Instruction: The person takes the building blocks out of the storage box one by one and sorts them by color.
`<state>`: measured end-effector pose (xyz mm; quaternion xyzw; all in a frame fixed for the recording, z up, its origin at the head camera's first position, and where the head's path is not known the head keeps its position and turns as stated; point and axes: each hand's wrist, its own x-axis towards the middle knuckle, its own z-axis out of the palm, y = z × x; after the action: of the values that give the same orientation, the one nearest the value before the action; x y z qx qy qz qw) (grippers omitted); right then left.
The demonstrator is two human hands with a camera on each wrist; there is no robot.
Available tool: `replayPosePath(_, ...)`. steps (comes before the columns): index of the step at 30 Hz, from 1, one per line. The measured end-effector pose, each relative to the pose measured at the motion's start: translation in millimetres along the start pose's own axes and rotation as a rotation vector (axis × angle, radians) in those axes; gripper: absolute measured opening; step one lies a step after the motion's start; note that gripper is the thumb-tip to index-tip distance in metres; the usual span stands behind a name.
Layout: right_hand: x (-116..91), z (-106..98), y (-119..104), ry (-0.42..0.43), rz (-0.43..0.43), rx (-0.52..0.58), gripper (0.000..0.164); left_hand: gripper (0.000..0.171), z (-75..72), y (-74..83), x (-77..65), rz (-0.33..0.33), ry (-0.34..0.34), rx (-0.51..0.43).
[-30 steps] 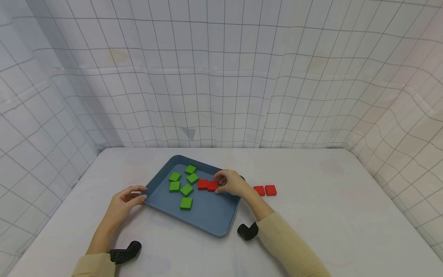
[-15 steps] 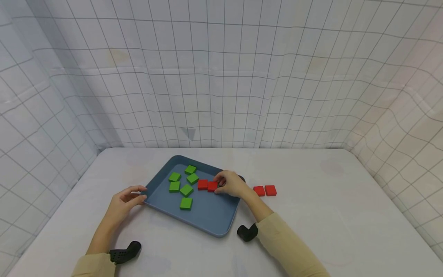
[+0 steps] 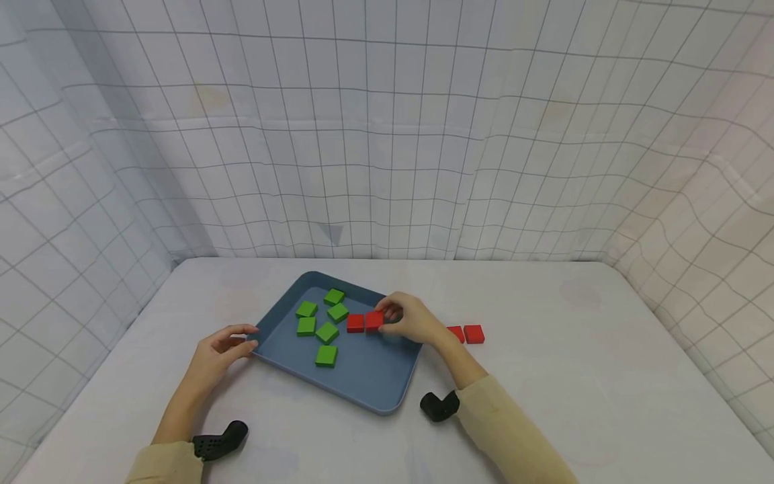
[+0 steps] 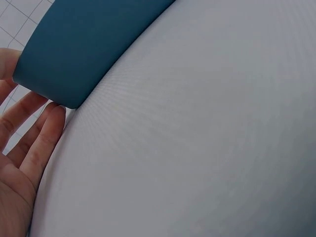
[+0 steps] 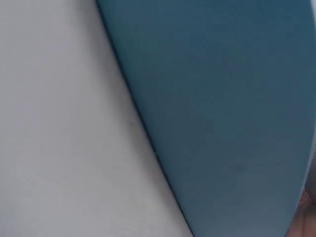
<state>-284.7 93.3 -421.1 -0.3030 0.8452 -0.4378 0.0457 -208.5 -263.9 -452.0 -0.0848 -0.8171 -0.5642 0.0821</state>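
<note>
In the head view, a blue-grey tray [image 3: 375,383] lies at an angle on the table. My right hand [image 3: 414,319] reaches over its right side and pinches a red square block [image 3: 374,321] between thumb and fingers, slightly raised. Just left of it another red block [image 3: 355,323] lies in the tray. Several green square blocks [image 3: 327,333] are spread over the tray's left half. My left hand [image 3: 211,356] holds the tray's left corner, its fingers against the outer wall, as the left wrist view shows at the tray [image 4: 84,49]. The right wrist view shows mainly the tray's outer wall [image 5: 212,113].
Two more red blocks [image 3: 474,334] lie on the white table [image 3: 574,376] right of the tray, one partly hidden by my right wrist. Black wrist devices [image 3: 221,440] sit on both forearms. Gridded white cloth [image 3: 387,168] surrounds the back and sides.
My right hand has risen slightly with the red block, and a gap now shows between it and the red block beside it. The left hand keeps its place at the tray corner.
</note>
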Motion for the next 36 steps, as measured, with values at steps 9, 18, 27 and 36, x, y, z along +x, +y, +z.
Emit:
replayPosePath(9, -10, -19, 2, 0.03, -0.038, 0.03, 0.033, 0.031, 0.0, -0.6, -0.6, -0.015, -0.001, 0.002)
replayPosePath(18, -30, -44, -17, 0.055, -0.015, 0.077, 0.033, 0.033, -1.0, -0.4, -1.1, -0.034, -0.005, 0.032)
replayPosePath(27, -47, -65, 6, 0.073, 0.02, 0.062, 0.031, 0.032, -0.2, 0.4, -0.1, -0.029, -0.003, 0.028)
replayPosePath(36, -68, -86, 33, 0.089, 0.026, 0.049, 0.031, 0.031, -0.5, -0.9, -0.3, -0.017, -0.005, 0.017)
